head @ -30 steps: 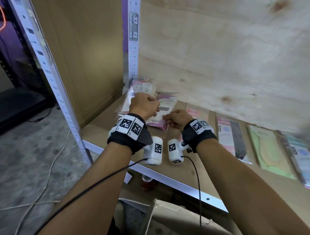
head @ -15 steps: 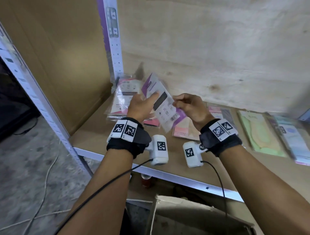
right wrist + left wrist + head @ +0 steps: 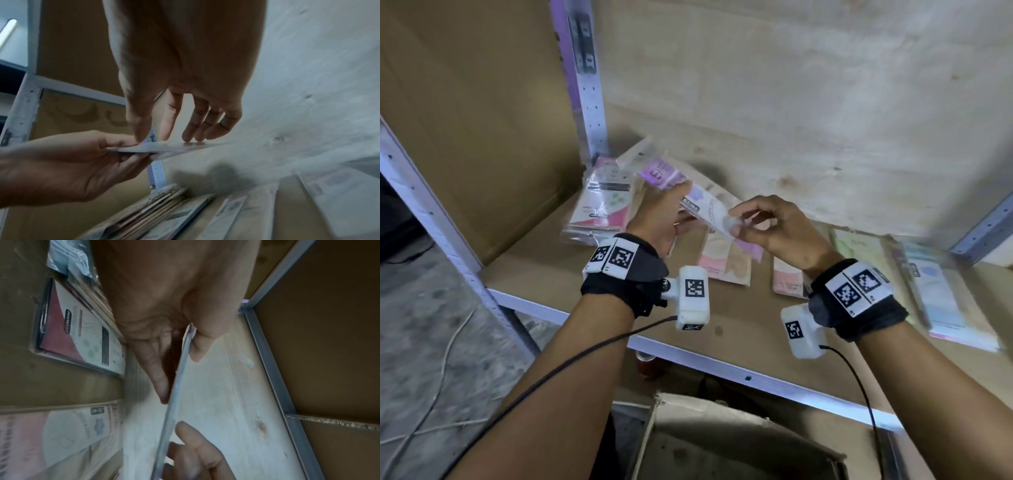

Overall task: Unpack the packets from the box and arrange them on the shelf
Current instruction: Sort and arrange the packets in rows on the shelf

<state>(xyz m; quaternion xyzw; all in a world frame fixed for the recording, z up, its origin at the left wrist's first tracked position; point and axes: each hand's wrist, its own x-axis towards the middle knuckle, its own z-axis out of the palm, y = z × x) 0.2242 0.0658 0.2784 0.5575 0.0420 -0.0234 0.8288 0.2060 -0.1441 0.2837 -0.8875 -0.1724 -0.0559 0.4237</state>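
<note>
You hold one packet in the air above the shelf, between both hands. Your left hand grips its left part, thumb on one face and fingers curled against the other; the left wrist view shows the packet edge-on, clamped between them. Your right hand pinches the nearer right corner between thumb and fingertips, the other fingers loosely bent above the face.

The packet's long axis runs from the far left, near the stack in the corner, down toward your right hand. It is tilted, the far end higher. The left hand has the fuller hold and sits nearer the stack; the right only steadies the corner. So I judge the left hand would carry it if it goes onto the stack, and the right if it goes into the row.

Below the packet, other packets lie flat side by side along the shelf: a pink one just under your hands, another partly behind your right wrist, a green one and a pale blue one further right. Bare board shows along the front edge. The box stands open beneath the shelf, close to you. A plywood back panel and an upright post close the corner, so room there is tight.
</note>
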